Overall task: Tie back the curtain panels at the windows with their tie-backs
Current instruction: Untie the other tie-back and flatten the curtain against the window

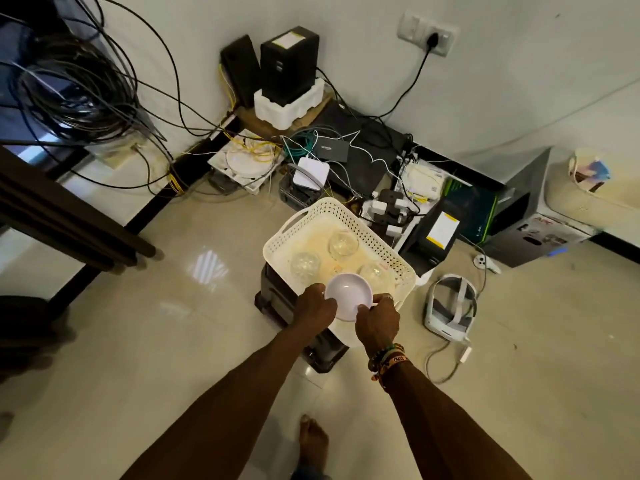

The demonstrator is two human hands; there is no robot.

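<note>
Tiled floor (173, 341) — open left, both hands on bowl (348, 295)

The basket (372, 230) is creamy white with a grid of little holes all over its walls. The bowl (348, 295) is plain white, maybe a touch lilac. The three glasses (343, 244) are clear. Floor (173, 341) is glossy beige tile. The headset (450, 308) is white and grey. Cables: mostly black, some yellow (227, 88), one green bundle (304, 142). Multicoloured bracelets (389, 358) too.
</note>
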